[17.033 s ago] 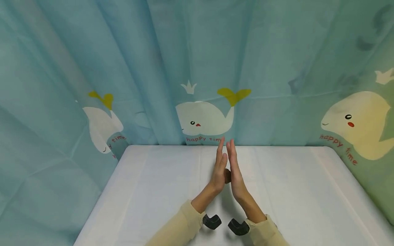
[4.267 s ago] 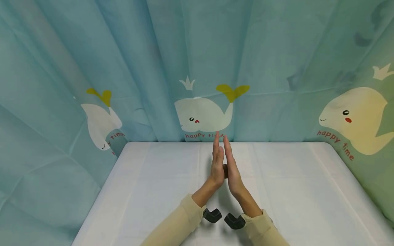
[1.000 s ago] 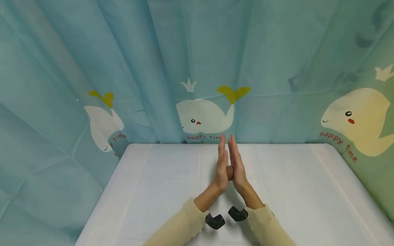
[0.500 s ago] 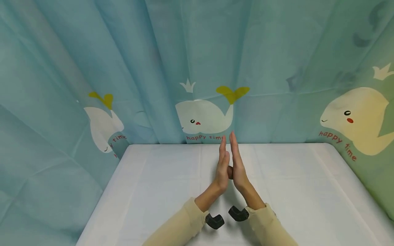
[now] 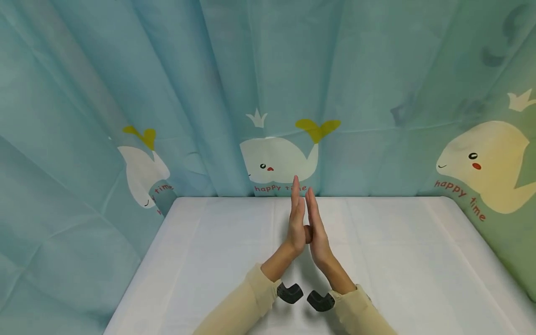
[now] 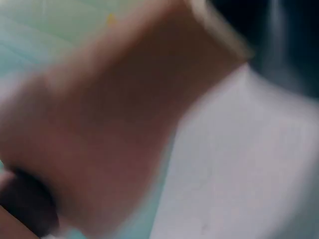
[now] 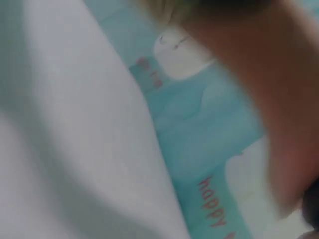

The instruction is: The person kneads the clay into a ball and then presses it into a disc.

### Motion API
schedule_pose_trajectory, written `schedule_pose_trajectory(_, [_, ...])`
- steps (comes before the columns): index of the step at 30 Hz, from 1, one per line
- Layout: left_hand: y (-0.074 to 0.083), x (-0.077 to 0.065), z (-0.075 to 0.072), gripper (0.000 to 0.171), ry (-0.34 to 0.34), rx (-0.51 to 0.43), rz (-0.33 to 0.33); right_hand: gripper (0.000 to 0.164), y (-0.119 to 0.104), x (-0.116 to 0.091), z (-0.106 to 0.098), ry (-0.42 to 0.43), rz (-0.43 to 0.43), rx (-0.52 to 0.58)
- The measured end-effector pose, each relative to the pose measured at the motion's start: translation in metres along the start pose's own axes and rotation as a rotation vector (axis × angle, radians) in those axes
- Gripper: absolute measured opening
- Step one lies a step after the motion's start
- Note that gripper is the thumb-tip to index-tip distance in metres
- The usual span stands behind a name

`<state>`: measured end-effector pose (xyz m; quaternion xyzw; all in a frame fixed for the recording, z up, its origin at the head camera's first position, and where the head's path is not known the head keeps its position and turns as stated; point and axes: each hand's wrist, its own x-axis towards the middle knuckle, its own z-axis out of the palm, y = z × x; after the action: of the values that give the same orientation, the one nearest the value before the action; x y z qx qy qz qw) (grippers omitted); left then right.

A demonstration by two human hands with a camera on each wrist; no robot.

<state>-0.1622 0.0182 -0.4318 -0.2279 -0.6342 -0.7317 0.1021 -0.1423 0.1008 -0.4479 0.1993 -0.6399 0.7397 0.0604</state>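
In the head view my left hand and right hand stand palm to palm above the table, fingers straight and pointing away from me. Pressed between the palms is a small rounded brown lump, mostly hidden by the hands. The left fingertips reach a little farther forward than the right ones. At the lower left of the left wrist view the lump looks dark and blurred against the palm. Only a sliver of the lump enters the right wrist view, at its right edge.
A white-covered table lies below the hands. Behind it and along the sides hangs a blue-green curtain with printed whales. Black curved wrist pieces jut inward from both beige sleeves, close to each other.
Against half a second ago, the left hand has slid forward and the right hand back, both slightly leftward. The brown lump stays between the palms throughout, and the hands' lead has swapped over.
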Motion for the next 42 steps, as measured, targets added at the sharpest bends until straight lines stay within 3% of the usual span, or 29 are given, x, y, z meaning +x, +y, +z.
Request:
schedule_pose_trajectory(4, [-0.012,0.004,-0.003,0.062,0.004,0.038,-0.04,0.056,-0.009,0.0,0.004,0.031,-0.03,-0.065])
schedule_pose_trajectory(9, [-0.024,-0.003,-0.002,0.061,0.005,0.052,-0.106,0.059,-0.01,0.008,0.001,0.014,-0.034,-0.109])
schedule_pose_trajectory(13, [-0.021,-0.01,0.004,0.061,-0.04,0.045,-0.117,0.058,-0.004,0.015,-0.008,0.018,-0.032,-0.104])
schedule_pose_trajectory(17, [-0.008,-0.015,0.009,0.062,-0.015,-0.035,-0.148,0.054,0.01,0.015,-0.016,0.039,0.019,-0.092])
schedule_pose_trajectory(22, [0.004,-0.007,0.007,0.061,0.025,-0.088,-0.081,0.055,0.018,0.004,-0.014,0.028,0.062,0.002])
schedule_pose_trajectory(24, [0.003,-0.001,0.004,0.061,0.041,-0.069,-0.061,0.057,0.015,0.0,-0.009,0.007,0.045,0.037])
schedule_pose_trajectory(29, [-0.006,0.004,-0.001,0.061,0.065,-0.051,-0.097,0.057,-0.002,-0.004,0.003,-0.019,-0.018,0.033])
schedule_pose_trajectory(35, [-0.008,-0.002,0.001,0.062,-0.011,-0.037,-0.103,0.055,-0.017,0.005,0.001,0.038,-0.033,-0.047])
schedule_pose_trajectory(42, [0.004,-0.016,0.008,0.062,-0.086,-0.029,-0.094,0.055,-0.006,0.018,-0.017,0.077,0.013,-0.004])
